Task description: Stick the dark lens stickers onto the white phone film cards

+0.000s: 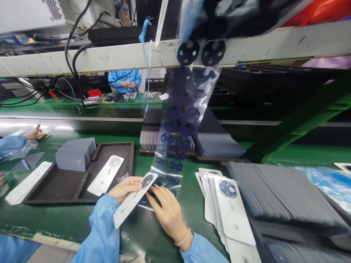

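Observation:
My left hand [126,188] grips a white phone back panel [131,204], held tilted above the green bench, thumb on its face near the dark camera area. My right hand [168,212] is beside the panel's upper end, fingers stretched and thumb apart; its fingertips lie close to the panel edge and film, and I cannot tell whether they touch. A clear film strip [189,95] with dark round camera-shaped stickers hangs from the shelf rail down behind my hands. To the right lies a fanned pile of white panels [237,215], the top one with a dark camera sticker.
A black tray [109,182] at left holds white panels and grey sheets [75,153]. Dense rows of grey sheets [276,190] stand at right, more behind the film. A rail [109,58] crosses overhead. A co-worker's hand [33,132] is at far left; another person works opposite.

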Available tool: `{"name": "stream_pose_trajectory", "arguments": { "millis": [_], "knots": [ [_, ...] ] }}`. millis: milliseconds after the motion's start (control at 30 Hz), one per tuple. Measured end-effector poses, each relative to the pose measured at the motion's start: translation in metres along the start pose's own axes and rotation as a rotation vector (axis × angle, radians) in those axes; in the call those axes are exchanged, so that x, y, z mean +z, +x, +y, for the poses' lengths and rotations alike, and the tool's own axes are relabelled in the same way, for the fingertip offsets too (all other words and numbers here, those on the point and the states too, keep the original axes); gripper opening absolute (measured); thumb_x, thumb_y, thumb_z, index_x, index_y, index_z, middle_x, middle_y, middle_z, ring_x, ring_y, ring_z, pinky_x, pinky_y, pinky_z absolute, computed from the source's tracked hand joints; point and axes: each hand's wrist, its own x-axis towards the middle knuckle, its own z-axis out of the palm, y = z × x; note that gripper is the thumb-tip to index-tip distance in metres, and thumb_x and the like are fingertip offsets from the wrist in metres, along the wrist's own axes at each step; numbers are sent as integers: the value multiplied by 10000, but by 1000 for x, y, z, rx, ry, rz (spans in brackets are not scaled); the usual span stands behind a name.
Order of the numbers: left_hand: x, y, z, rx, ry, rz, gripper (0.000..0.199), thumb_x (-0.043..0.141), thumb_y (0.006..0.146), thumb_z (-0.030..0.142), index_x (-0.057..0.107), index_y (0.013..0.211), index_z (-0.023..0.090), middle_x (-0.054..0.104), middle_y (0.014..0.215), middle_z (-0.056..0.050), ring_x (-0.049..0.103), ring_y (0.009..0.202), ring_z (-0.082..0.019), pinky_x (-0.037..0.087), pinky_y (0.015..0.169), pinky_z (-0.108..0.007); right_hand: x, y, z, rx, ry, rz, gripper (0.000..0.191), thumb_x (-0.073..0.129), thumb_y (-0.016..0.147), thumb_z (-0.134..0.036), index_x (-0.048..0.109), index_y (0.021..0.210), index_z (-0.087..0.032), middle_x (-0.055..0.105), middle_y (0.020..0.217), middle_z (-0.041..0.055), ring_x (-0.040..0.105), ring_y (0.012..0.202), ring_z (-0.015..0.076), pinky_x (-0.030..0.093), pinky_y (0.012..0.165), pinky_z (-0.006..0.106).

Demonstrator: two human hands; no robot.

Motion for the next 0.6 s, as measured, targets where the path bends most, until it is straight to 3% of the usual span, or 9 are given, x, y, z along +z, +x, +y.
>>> {"name": "stream_pose_trajectory", "arguments": {
  "millis": [100, 167, 267, 367, 467, 600],
  "knots": [
    [2, 1, 1, 18, -4, 69, 437, 835, 664, 425, 734, 940, 101, 677, 720, -57, 567, 539, -101, 391, 466, -186, -6, 4, -3, -29, 181, -59, 242, 537, 931, -74, 722, 1030, -195, 765, 956, 69, 702, 950, 202, 553, 891, 374],
    [5, 3, 2, 47, 2, 186, 425, 845, 651, 414, 715, 900, 95, 673, 682, -52, 577, 523, -111, 412, 472, -199, -11, 9, -3, 63, 445, -133, 169, 583, 930, -145, 729, 933, -231, 752, 809, 18, 696, 783, 166, 564, 777, 333],
    [12, 8, 3, 163, -1, 450, 452, 851, 633, 429, 649, 906, 132, 669, 677, -16, 593, 529, -121, 447, 500, -216, -20, 18, 5, 452, 841, -134, 108, 721, 846, -283, 704, 754, -228, 702, 698, -11, 658, 653, 145, 545, 647, 281],
    [23, 10, 1, 370, 14, 626, 450, 790, 706, 480, 567, 977, 199, 694, 843, 1, 645, 684, -137, 495, 616, -227, -25, 24, 19, 783, 995, 56, 208, 794, 751, -359, 676, 675, -205, 684, 757, 21, 659, 714, 171, 550, 649, 282],
    [35, 10, -5, 473, 125, 627, 402, 715, 794, 477, 529, 1034, 214, 689, 924, -14, 649, 738, -152, 507, 673, -256, -27, 28, 27, 959, 1047, 183, 230, 816, 706, -384, 683, 689, -197, 680, 729, 26, 650, 684, 171, 556, 630, 283],
    [51, 13, -21, 401, 255, 490, 344, 589, 896, 470, 515, 1120, 220, 670, 966, -34, 645, 800, -174, 501, 728, -288, -23, 31, 25, 1113, 993, 229, 243, 822, 689, -394, 705, 738, -187, 700, 697, 29, 656, 657, 179, 566, 632, 305]
  ]
}}
